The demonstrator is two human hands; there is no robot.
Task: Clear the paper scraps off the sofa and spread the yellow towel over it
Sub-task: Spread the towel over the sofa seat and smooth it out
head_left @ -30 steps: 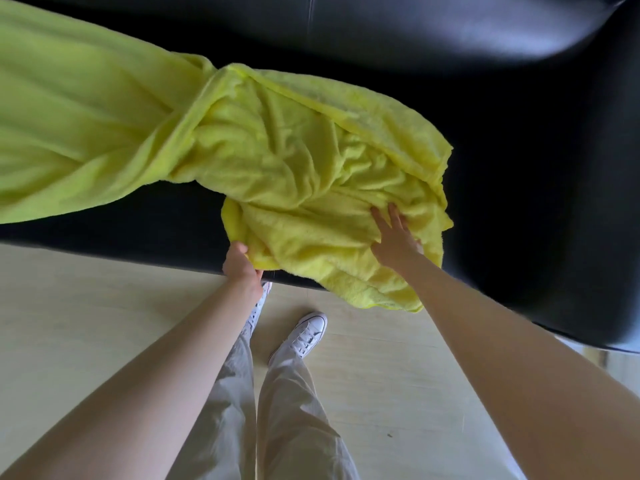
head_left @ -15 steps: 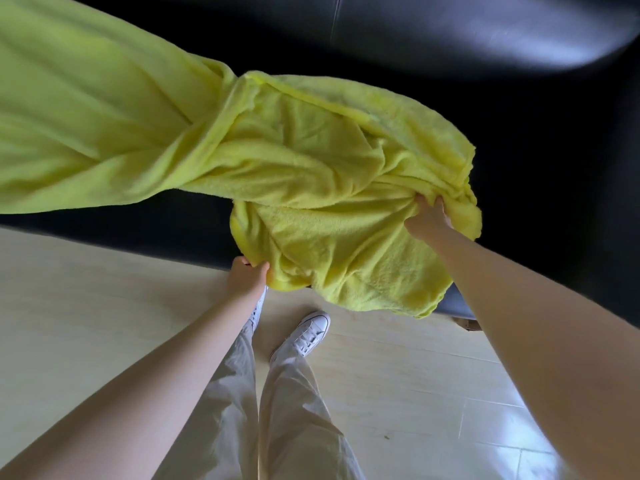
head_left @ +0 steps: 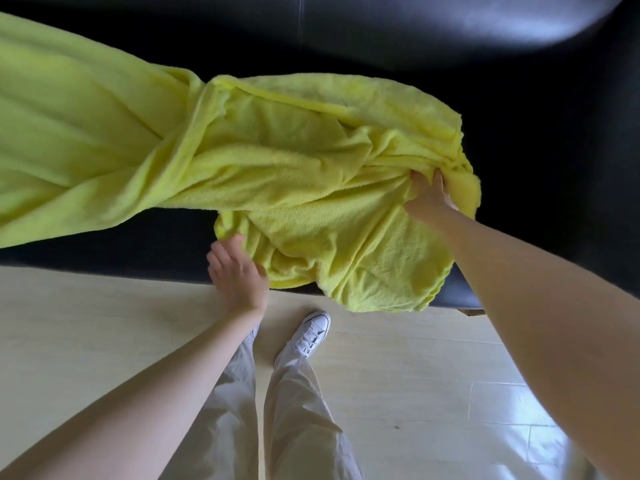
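A yellow towel (head_left: 277,161) lies along the seat of a black leather sofa (head_left: 536,140). It is twisted near its middle and bunched at its right end, where a flap hangs over the seat's front edge. My right hand (head_left: 429,199) grips a gathered fold at the towel's right end. My left hand (head_left: 239,271) is at the seat's front edge with relaxed fingers, its fingertips just touching the towel's lower left corner. No paper scraps show on the visible part of the sofa.
The sofa's backrest (head_left: 415,22) runs along the top and its right arm curves down on the right. Pale floor tiles (head_left: 398,393) lie in front of it. My legs and a white sneaker (head_left: 308,336) stand close to the seat's front edge.
My right hand has closed on a towel fold and drawn it to the right along the seat. My left hand has loosened its hold on the lower left corner.
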